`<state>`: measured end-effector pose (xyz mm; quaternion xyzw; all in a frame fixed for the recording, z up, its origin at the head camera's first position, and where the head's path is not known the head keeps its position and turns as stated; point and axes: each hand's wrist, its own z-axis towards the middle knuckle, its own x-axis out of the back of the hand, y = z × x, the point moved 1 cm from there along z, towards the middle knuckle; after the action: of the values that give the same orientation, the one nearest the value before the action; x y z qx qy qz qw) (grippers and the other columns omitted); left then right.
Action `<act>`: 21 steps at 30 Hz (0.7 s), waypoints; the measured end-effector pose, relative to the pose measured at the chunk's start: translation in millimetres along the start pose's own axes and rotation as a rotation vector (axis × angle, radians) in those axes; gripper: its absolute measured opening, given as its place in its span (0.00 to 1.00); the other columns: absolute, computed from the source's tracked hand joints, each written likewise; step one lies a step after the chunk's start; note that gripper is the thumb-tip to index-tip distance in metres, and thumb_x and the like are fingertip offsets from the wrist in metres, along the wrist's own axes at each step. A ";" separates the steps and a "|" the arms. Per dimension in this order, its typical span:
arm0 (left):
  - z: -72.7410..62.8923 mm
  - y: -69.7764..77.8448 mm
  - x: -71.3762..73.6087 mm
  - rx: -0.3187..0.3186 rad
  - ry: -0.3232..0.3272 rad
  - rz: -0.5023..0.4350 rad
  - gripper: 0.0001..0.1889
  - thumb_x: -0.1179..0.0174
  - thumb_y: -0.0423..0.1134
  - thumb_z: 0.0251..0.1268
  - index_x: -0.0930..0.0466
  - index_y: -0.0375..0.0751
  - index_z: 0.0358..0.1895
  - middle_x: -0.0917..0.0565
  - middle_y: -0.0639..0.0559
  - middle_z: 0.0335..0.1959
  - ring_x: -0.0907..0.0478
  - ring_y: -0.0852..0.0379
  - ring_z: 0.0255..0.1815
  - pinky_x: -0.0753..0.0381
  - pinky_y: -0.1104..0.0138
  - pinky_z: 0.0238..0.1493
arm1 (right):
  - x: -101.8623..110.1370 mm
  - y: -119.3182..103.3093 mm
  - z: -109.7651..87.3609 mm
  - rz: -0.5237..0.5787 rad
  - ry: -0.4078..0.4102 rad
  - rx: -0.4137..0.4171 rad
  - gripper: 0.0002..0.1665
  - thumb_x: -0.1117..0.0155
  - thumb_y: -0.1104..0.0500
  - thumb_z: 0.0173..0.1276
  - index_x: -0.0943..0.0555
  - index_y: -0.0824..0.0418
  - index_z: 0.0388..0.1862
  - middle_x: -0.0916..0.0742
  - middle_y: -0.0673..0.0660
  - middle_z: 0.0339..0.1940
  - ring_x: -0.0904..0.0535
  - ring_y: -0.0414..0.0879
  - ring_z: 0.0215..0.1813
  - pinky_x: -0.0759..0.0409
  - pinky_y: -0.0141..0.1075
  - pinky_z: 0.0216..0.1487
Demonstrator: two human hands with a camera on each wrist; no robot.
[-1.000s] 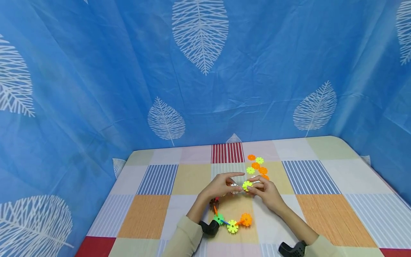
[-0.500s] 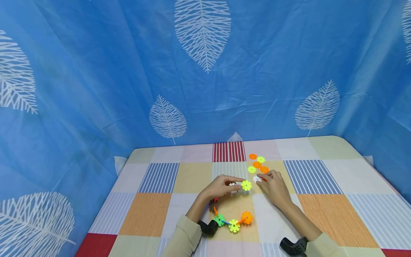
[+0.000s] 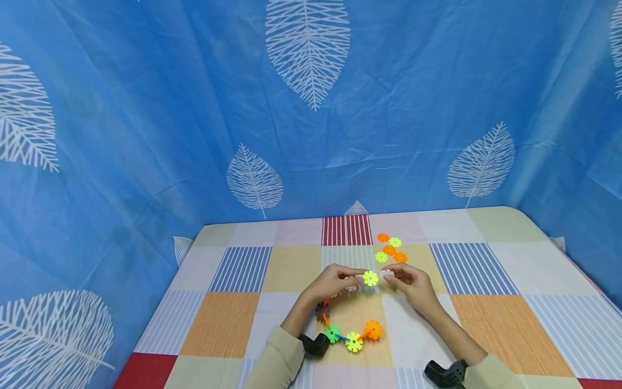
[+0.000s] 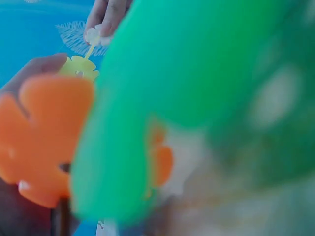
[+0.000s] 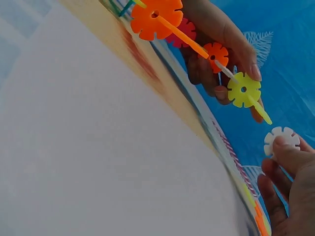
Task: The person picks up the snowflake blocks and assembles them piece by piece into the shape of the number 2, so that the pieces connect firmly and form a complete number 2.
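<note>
My left hand point(image 3: 335, 282) pinches a chain of notched interlocking discs, near a yellow disc point(image 3: 371, 278). From there the chain curves down past a green disc point(image 3: 332, 333) to an orange disc point(image 3: 373, 329). In the right wrist view, another yellow disc point(image 5: 259, 109) juts edge-on from the chain's end. My right hand point(image 3: 417, 286) holds a white interlocking disc point(image 5: 281, 140) between thumb and fingers, close to that end. Whether the two touch is hard to tell. Large blurred green point(image 4: 187, 64) and orange discs point(image 4: 44, 137) block much of the left wrist view.
Beyond the hands, several loose orange point(image 3: 389, 250) and yellow discs point(image 3: 381, 257) lie on the patchwork tablecloth point(image 3: 291, 270). A blue leaf-patterned cloth point(image 3: 389, 108) hangs behind and at both sides of the table.
My right hand let go of the yellow disc at the chain's end, reached right to the white disc on the table, and brought it back toward the chain. My left hand stayed nearly still.
</note>
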<state>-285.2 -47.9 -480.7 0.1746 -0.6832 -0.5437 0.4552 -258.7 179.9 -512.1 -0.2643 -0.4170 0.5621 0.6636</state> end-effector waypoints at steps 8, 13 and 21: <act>-0.3 1.8 -0.4 0.000 -0.026 0.000 0.16 0.42 0.48 0.63 0.20 0.54 0.53 0.22 0.43 0.19 0.38 0.59 0.12 0.37 0.71 0.16 | -1.7 -3.0 0.0 0.102 -0.095 0.034 0.06 0.37 0.72 0.58 0.19 0.66 0.35 0.15 0.60 0.32 0.19 0.46 0.33 0.22 0.30 0.36; -0.8 2.9 0.2 -0.027 -0.080 -0.010 0.14 0.44 0.44 0.65 0.19 0.47 0.52 0.16 0.49 0.39 0.42 0.59 0.11 0.39 0.72 0.16 | -3.0 -21.6 0.2 0.086 -0.108 0.087 0.07 0.38 0.78 0.54 0.19 0.70 0.30 0.16 0.64 0.29 0.19 0.48 0.32 0.22 0.29 0.36; -0.5 -0.8 0.7 -0.050 -0.115 -0.014 0.16 0.46 0.43 0.67 0.22 0.45 0.55 0.17 0.49 0.33 0.40 0.61 0.13 0.37 0.73 0.17 | -0.9 -12.0 2.0 -0.040 -0.135 0.084 0.07 0.35 0.73 0.56 0.17 0.64 0.32 0.14 0.57 0.31 0.19 0.45 0.34 0.22 0.30 0.39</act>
<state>-285.4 -48.9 -481.2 0.1366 -0.6932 -0.5729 0.4155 -254.2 176.1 -501.5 -0.1893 -0.4420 0.5824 0.6554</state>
